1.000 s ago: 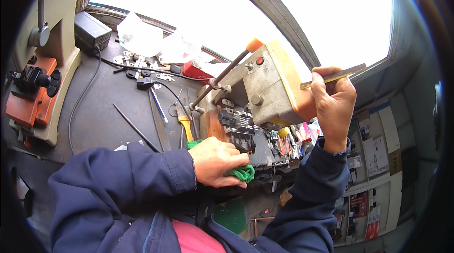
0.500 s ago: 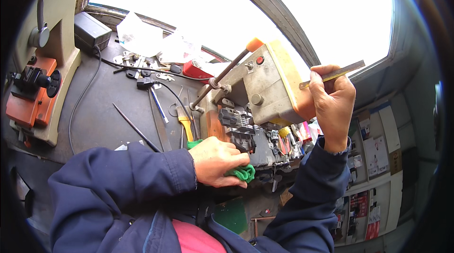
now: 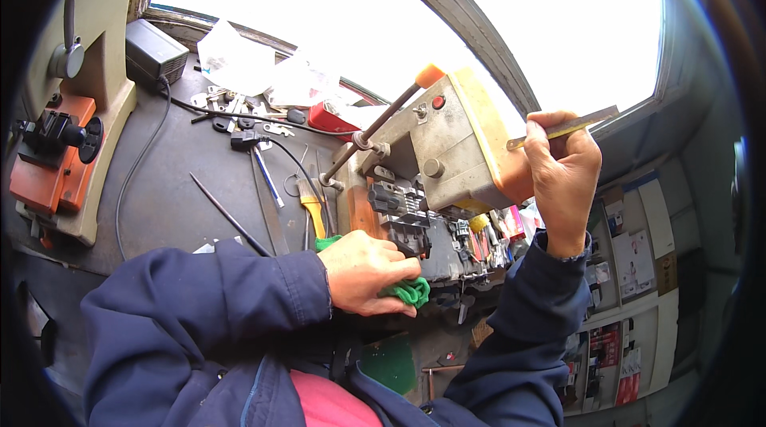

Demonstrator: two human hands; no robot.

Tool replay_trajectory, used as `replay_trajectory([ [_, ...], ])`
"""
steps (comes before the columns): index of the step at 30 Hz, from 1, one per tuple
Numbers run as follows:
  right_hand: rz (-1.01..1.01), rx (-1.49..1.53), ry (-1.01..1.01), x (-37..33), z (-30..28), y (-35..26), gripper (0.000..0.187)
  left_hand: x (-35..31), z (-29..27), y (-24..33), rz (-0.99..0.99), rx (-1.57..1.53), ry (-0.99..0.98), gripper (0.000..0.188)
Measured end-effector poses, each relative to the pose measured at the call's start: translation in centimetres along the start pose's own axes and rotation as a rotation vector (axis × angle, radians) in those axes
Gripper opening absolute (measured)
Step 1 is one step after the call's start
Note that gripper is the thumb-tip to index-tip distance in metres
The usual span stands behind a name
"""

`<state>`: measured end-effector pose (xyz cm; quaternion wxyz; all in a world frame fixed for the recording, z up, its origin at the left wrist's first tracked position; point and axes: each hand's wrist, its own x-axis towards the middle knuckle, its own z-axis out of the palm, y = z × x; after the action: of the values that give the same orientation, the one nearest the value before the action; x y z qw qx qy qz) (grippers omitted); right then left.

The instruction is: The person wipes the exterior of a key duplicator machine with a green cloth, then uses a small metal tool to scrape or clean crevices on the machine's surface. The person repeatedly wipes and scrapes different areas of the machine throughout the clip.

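Note:
My left hand (image 3: 371,271) is closed round a crumpled green cloth (image 3: 412,291) at the bench's near edge. Some of the cloth sticks out past the fingers; the rest is hidden under the palm. Raised at the right, my right hand (image 3: 562,171) pinches a flat metal strip (image 3: 589,120), ruler-like, with a rounded end. The strip is tilted, its right end higher, in front of the bright window. Between my hands stands a grey and orange key-cutting machine (image 3: 455,144) with metal clamps (image 3: 399,202). The strip's rounded end is close to the machine's orange cover.
Left of my hand lie a yellow-handled brush (image 3: 313,207), a thin dark rod (image 3: 230,214) and a black cable (image 3: 137,179). Loose keys (image 3: 227,104) are heaped farther back. A second machine with an orange base (image 3: 52,157) stands far left. Shelves (image 3: 630,323) line the right side.
The metal strip and my right fingers have shifted very slightly to the right. My left hand and the cloth look unmoved.

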<state>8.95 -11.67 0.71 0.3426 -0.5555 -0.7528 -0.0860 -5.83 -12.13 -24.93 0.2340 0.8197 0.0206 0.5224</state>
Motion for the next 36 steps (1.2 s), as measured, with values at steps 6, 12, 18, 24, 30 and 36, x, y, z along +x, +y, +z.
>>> replay_trajectory([
  [6, -0.025, -0.055, -0.008, 0.11, -0.15, 0.15, 0.009, -0.03, -0.08, 0.07, -0.023, 0.002, -0.013, 0.044],
  [12, 0.002, -0.025, 0.002, 0.28, 0.00, 0.31, 0.009, -0.07, -0.13, 0.13, -0.026, 0.018, -0.011, 0.044],
  [18, 0.008, 0.001, 0.026, 0.02, 0.03, 0.16, 0.008, -0.05, -0.02, 0.02, -0.004, 0.009, 0.008, 0.044],
  [24, 0.041, 0.030, 0.036, -0.04, 0.05, 0.11, 0.009, -0.05, 0.03, -0.01, -0.002, 0.007, 0.006, 0.044],
  [30, 0.011, 0.010, 0.030, -0.07, 0.07, 0.21, 0.007, -0.06, 0.00, 0.03, -0.006, 0.015, -0.002, 0.044],
  [36, 0.037, 0.073, 0.044, 0.00, 0.03, 0.43, 0.008, -0.06, 0.04, 0.00, -0.004, 0.017, -0.001, 0.044],
])
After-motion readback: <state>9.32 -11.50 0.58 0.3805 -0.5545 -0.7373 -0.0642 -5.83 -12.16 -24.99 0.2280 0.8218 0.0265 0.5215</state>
